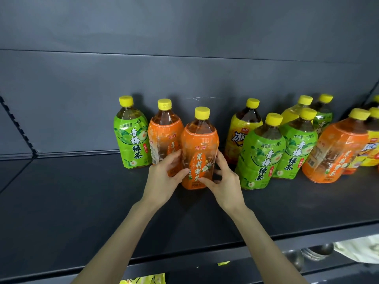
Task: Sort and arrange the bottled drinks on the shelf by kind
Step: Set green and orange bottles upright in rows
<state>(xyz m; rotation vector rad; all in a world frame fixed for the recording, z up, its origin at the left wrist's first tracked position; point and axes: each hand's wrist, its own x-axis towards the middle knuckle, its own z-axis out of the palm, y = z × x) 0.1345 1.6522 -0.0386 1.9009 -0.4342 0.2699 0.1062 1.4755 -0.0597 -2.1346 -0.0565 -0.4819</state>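
Head view looks at a dark shelf (82, 201) with tea bottles standing on it. On the far left is the left green tea bottle (132, 138) with a yellow cap. Just beside it is the back orange tea bottle (164, 136). A bit nearer stands the front orange tea bottle (200, 140), upright on the shelf. The left hand (164, 181) holds its left side with curled fingers. The right hand (225, 181) holds its right side, thumb on the label. Next comes a yellow tea bottle (240, 136) near the back wall. Then the middle green tea bottle (260, 156) stands touching the next green tea bottle (295, 148). Near the right edge is the right orange tea bottle (336, 150).
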